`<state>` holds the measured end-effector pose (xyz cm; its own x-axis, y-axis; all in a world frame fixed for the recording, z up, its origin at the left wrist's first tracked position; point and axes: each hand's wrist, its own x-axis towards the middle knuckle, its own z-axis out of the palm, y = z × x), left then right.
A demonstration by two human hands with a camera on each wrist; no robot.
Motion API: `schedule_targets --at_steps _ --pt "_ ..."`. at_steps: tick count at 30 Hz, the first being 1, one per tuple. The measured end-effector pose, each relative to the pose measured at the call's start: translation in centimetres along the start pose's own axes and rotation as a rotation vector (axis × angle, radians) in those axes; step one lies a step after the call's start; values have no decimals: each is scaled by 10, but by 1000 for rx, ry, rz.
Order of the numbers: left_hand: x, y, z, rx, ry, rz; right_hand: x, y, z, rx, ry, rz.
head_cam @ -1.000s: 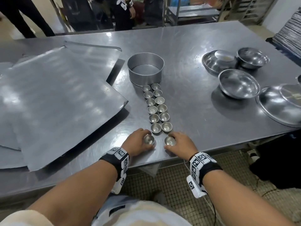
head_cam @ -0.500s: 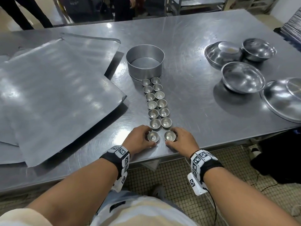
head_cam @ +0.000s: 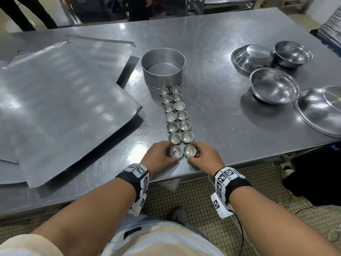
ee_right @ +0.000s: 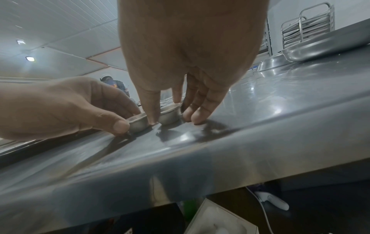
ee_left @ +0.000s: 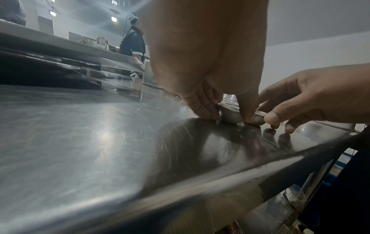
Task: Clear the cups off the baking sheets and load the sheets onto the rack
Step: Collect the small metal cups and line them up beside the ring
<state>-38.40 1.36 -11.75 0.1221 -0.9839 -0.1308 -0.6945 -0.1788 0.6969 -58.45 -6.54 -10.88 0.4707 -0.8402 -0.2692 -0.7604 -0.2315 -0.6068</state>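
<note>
the left hand (head_cam: 158, 158) pinches one small cup (head_cam: 176, 151) and the right hand (head_cam: 204, 156) pinches another cup (head_cam: 189, 150), both at the near end of the double row of cups (head_cam: 176, 115) on the desk (head_cam: 212, 108). a second ago these two cups sat apart and nearer the desk edge; now they touch each other and close on the row's last pair. the row looks almost complete. the baking sheets (head_cam: 60, 100) lie bare at the left, overlapping, so loading them comes next. no rack stands close by.
</note>
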Motion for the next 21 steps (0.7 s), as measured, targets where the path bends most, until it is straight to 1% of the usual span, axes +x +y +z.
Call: schedule_targets --at_steps 4,9,21 --pt "-1 0 0 5 5 5 1 0 -1 -22 -4 -3" --pt "0 -2 2 7 5 19 0 -1 -2 3 3 40" --pt "1 -1 2 10 12 10 -3 -2 -5 4 0 41"
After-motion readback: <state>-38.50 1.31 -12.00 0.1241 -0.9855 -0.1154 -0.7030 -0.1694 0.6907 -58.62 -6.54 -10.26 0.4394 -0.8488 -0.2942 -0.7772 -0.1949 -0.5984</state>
